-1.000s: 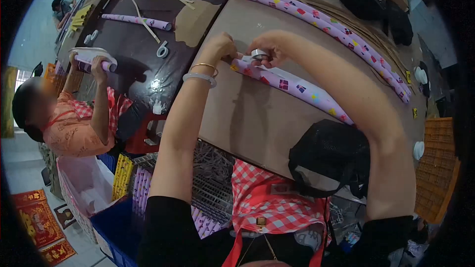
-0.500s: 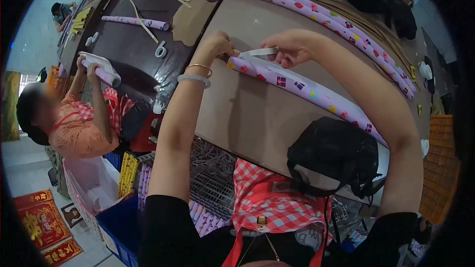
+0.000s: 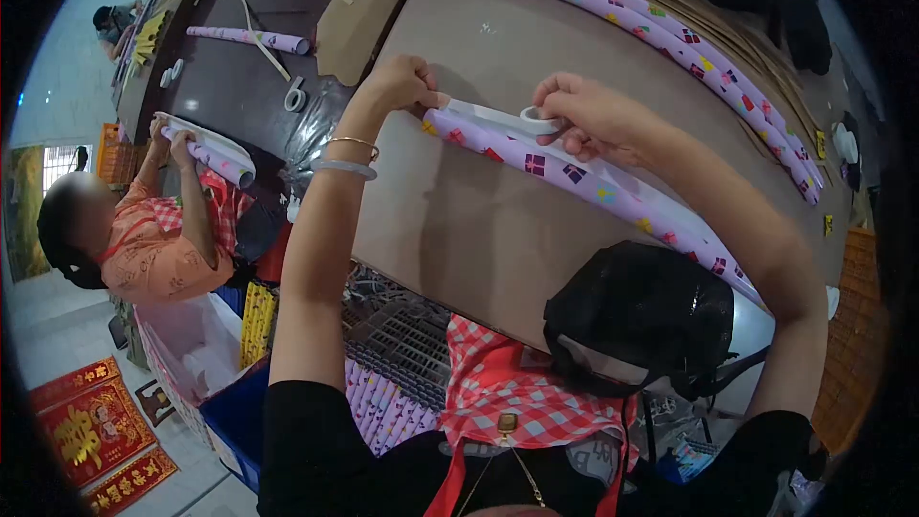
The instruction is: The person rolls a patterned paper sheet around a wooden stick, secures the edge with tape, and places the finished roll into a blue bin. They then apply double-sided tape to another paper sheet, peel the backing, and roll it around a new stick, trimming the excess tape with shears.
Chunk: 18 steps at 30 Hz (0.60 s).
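Note:
A roll of lilac gift-patterned wrapping paper (image 3: 507, 150) lies slantwise across the table before me. At its far left end, my left hand (image 3: 397, 84) pinches the end of a white tape strip (image 3: 488, 114). The strip runs along the paper's upper side to a roll of tape (image 3: 538, 118). My right hand (image 3: 605, 122) grips that tape roll with thumb and fingers, just above the middle of the paper.
More lilac rolls (image 3: 613, 6) lie along the table's far side beside brown strips. A black bag (image 3: 641, 311) sits at the near right edge. On the left, a co-worker (image 3: 158, 239) holds another paper roll (image 3: 212, 158). Several finished rolls (image 3: 388, 409) fill a crate below.
My right hand has moved rightward and down along the paper with the tape roll, and the strip is longer. My left hand stays at the paper's end. The view has shifted slightly.

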Available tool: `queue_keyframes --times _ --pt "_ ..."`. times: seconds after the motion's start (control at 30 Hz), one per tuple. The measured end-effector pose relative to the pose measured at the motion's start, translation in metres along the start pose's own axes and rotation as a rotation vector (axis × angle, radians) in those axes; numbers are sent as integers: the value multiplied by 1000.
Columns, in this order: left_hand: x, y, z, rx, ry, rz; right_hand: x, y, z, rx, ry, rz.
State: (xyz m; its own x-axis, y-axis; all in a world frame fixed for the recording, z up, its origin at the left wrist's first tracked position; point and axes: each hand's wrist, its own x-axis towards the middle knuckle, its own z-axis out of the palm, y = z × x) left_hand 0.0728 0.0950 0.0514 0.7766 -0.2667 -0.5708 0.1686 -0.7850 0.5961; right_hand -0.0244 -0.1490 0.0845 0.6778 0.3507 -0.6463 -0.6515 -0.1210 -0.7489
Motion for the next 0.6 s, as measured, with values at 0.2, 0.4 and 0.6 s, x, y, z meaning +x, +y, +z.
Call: queue_keyframes --times 0.2,0.4,0.6 --pt "-1 -9 3 -15 48 140 -7 -3 1 -7 0 22" --pt "-3 -15 3 0 80 142 -8 9 -8 143 6 -37" --pt "-6 -16 5 -28 81 145 -7 17 -15 42 38 -131"
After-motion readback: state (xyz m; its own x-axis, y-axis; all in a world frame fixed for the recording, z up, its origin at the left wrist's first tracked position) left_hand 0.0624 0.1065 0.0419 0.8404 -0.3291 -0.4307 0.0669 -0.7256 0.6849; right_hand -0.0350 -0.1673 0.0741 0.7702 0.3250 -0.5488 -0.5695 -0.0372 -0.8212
